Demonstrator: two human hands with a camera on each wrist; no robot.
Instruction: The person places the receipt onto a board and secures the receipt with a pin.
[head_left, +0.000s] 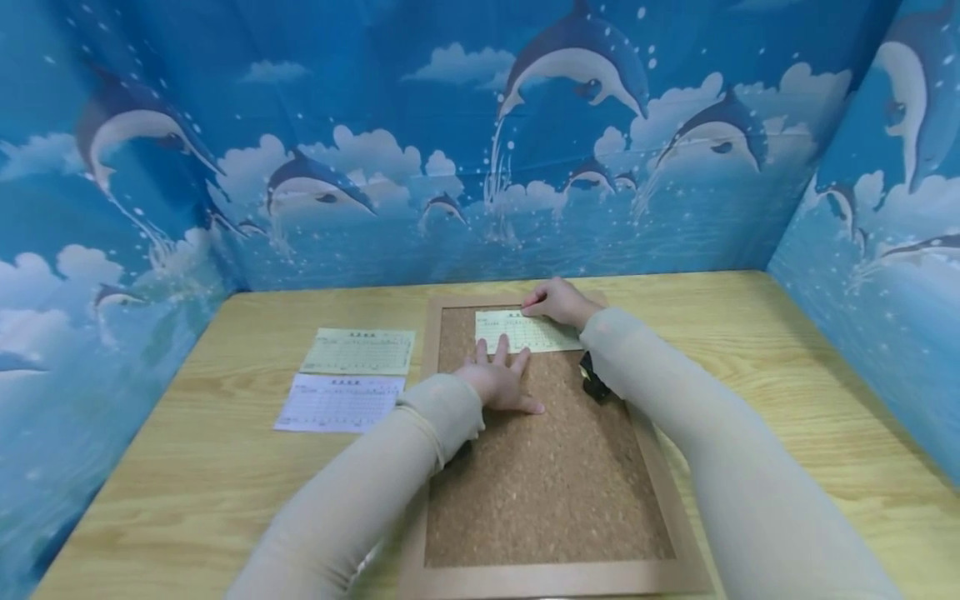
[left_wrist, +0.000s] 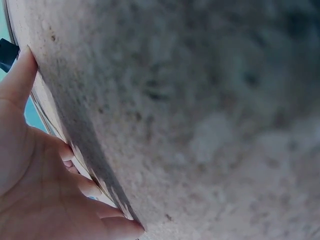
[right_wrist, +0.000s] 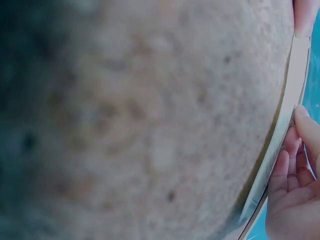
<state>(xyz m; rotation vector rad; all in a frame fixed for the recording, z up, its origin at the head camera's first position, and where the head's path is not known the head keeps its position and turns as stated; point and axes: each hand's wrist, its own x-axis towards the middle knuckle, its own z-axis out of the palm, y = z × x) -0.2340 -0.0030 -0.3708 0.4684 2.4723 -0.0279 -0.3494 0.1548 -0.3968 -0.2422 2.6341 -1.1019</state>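
Left hand (head_left: 501,385): fingers spread, resting on cork board (head_left: 555,492), fingertips at lower edge of green note (head_left: 543,335). Right hand (head_left: 562,302): fingers drawn together at the note's upper edge; cannot tell whether they pinch anything. Green note: printed, on the board's far end. Board: framed, on table (head_left: 187,475). Left of board: second note (head_left: 358,352), pale green; lilac note (head_left: 340,403), nearer. Behind: dolphin backdrop (head_left: 345,108).

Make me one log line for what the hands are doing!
left hand: spread, at lower edge of yellow sheet; right hand: at its top edge; sheet: on corkboard; other yellow sheet, lilac sheet: on table
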